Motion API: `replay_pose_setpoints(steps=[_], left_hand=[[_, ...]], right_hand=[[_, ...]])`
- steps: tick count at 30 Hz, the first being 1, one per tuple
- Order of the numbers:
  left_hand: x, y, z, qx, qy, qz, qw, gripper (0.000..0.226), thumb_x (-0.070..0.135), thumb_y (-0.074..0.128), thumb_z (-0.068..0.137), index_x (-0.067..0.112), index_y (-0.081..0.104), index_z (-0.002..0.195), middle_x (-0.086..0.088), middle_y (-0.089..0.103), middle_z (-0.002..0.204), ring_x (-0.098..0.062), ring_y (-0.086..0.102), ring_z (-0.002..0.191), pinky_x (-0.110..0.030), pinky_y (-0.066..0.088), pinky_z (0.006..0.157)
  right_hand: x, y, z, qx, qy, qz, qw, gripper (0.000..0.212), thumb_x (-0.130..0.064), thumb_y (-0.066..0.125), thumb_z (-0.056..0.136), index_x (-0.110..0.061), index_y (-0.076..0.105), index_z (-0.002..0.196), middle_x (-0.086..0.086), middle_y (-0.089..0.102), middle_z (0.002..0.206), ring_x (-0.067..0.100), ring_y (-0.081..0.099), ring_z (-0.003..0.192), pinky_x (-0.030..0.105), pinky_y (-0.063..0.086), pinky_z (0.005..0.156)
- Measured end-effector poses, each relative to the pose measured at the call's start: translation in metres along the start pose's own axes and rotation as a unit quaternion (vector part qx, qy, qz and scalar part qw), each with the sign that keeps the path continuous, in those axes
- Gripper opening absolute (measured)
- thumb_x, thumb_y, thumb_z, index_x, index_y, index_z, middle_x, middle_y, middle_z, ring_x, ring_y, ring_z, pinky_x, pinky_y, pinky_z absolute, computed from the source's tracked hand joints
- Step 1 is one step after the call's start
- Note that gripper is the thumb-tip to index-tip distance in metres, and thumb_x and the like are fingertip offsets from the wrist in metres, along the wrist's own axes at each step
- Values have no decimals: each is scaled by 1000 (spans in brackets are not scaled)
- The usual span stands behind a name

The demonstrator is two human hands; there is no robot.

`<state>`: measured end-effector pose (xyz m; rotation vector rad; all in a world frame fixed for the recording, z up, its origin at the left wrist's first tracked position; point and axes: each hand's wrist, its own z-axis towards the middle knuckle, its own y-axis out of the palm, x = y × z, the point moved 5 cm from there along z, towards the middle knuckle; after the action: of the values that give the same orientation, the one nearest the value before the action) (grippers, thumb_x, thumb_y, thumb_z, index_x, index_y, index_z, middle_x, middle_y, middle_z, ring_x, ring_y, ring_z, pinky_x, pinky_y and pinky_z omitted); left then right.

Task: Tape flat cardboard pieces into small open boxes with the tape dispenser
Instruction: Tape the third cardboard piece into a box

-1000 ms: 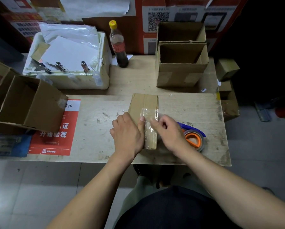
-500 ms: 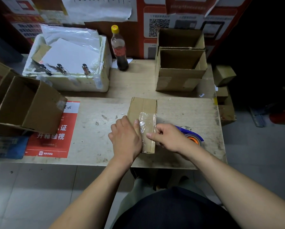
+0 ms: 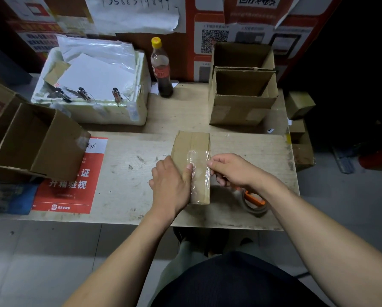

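The flat cardboard piece (image 3: 191, 165) lies mid-frame on the desk (image 3: 123, 187), long axis running up-frame, left hand (image 3: 171, 185) pressing it with straight fingers, right hand (image 3: 232, 169) pinching its taped right edge.

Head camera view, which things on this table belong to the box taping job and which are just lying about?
In the job: flat brown cardboard piece with clear tape; orange tape dispenser; left hand; right hand.
Lying about: brown cola bottle with yellow cap; white foam box; red printed sheet.
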<state>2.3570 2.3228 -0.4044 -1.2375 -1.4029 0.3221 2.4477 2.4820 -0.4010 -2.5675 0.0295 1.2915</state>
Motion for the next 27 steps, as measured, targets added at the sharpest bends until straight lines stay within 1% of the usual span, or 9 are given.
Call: replay_pose_setpoints(steps=[4, 9, 12, 14, 16, 18, 22, 25, 27], left_hand=[[15, -4, 15, 10, 2, -45, 999, 53, 58, 50, 98, 13, 52, 126, -10, 52, 128, -35, 45, 122, -49, 36, 96], [21, -4, 24, 20, -19, -41, 999, 61, 67, 55, 92, 14, 52, 121, -7, 55, 124, -33, 49, 119, -50, 38, 96], [23, -4, 28, 14, -28, -41, 999, 59, 65, 55, 92, 13, 52, 120, -9, 54, 125, -34, 48, 119, -51, 37, 97], [25, -4, 28, 12, -27, -46, 999, 60, 66, 56, 91, 14, 52, 121, -8, 55, 125, -34, 48, 119, -51, 38, 98], [24, -4, 28, 12, -26, -45, 999, 63, 69, 56, 90, 14, 52, 122, -7, 55, 125, -34, 49, 119, -52, 39, 98], [23, -4, 28, 11, -28, -45, 999, 67, 71, 57, 88, 14, 52, 123, -7, 55, 125, -33, 49, 119, -53, 39, 98], [26, -5, 27, 3, -26, -27, 999, 71, 73, 55, 88, 13, 52, 125, -8, 55, 127, -33, 49, 120, -52, 38, 97], [25, -6, 28, -13, -28, -15, 999, 75, 75, 53, 88, 11, 53, 127, -10, 58, 128, -36, 51, 120, -53, 38, 97], [27, -11, 26, -7, -32, -5, 999, 80, 73, 53, 90, 7, 47, 135, -14, 56, 135, -38, 49, 125, -54, 37, 100]], right_hand=[[2, -7, 9, 87, -29, 30, 995, 35, -35, 62, 102, -13, 50, 77, 6, 40, 54, 13, 33, 41, 22, 25, 40], [8, -13, 12, 70, -24, 25, 997, 27, -22, 51, 107, -15, 57, 82, 9, 60, 64, 9, 49, 46, 23, 40, 49], [33, -37, 4, 139, 3, -90, 986, 18, -13, 54, 100, -21, 68, 108, 4, 68, 97, 16, 64, 84, 31, 50, 75], [61, -50, -6, 136, 67, -275, 949, 47, -7, 58, 92, -21, 56, 136, 3, 55, 133, 21, 50, 124, 32, 43, 102], [91, -53, -16, 96, 160, -374, 908, 65, -12, 61, 89, -19, 40, 150, 4, 41, 149, 26, 35, 139, 40, 37, 113], [118, -47, -20, 77, 204, -402, 889, 68, -21, 64, 88, -19, 38, 150, 6, 43, 147, 29, 39, 136, 42, 38, 112], [141, -45, -19, 168, 169, -409, 881, 50, -17, 58, 91, -16, 50, 140, 8, 57, 132, 27, 52, 122, 35, 43, 100], [141, -49, -21, 174, 168, -370, 897, 34, -21, 68, 87, -14, 54, 116, 9, 60, 119, 27, 56, 109, 32, 44, 82], [133, -56, -29, 192, 161, -264, 931, 37, -24, 76, 83, -15, 46, 103, 9, 61, 105, 25, 60, 93, 37, 49, 73]])
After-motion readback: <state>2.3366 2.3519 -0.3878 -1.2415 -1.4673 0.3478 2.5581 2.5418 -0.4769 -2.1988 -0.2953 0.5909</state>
